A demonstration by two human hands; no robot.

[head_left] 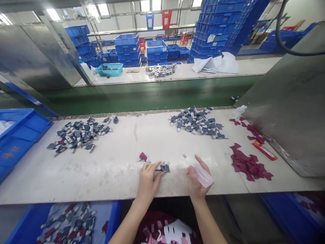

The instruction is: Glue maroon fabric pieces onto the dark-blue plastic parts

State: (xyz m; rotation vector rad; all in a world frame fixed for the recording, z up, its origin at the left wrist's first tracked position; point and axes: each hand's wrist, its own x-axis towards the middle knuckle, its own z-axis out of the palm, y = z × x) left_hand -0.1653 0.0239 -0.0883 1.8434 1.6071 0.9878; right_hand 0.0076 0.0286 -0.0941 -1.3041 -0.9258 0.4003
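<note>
Grey-blue piece (165, 168) at the pale, smudged worktop's (106, 183) near side, pinched between left hand's (148, 177) thumb and fingers. Right hand (197, 186), just apart, wrapped round translucent bottle (205, 177). Maroon pile (250, 165) right; grey piles (80, 134) left and farther back. Beyond: green strip (142, 95), far bench (188, 72), stacked blue crates (212, 34), bright windows (151, 5). Metal panel (286, 108) right.
</note>
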